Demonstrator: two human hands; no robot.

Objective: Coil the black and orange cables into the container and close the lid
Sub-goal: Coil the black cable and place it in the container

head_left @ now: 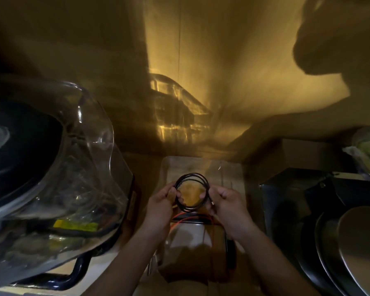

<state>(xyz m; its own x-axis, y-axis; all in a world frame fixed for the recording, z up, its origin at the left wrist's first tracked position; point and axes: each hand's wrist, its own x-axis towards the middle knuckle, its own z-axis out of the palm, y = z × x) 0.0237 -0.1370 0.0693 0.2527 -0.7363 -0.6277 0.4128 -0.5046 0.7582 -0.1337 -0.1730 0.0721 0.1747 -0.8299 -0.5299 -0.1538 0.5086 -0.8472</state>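
The coiled black cable (192, 192) is pinched by both hands, left (161, 205) and right (226, 205), over the clear container (233, 174), seemingly so the loops are kept together.

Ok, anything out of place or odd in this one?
Nothing stands out. Both hands, left hand and right hand, hold the coiled black cable above the clear container; the orange cable lies loose below.

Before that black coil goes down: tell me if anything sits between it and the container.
Nothing visible does. Left hand and right hand hold the black cable coiled just above the clear container, which is open. The orange cable lies nearer the person, under the hands.
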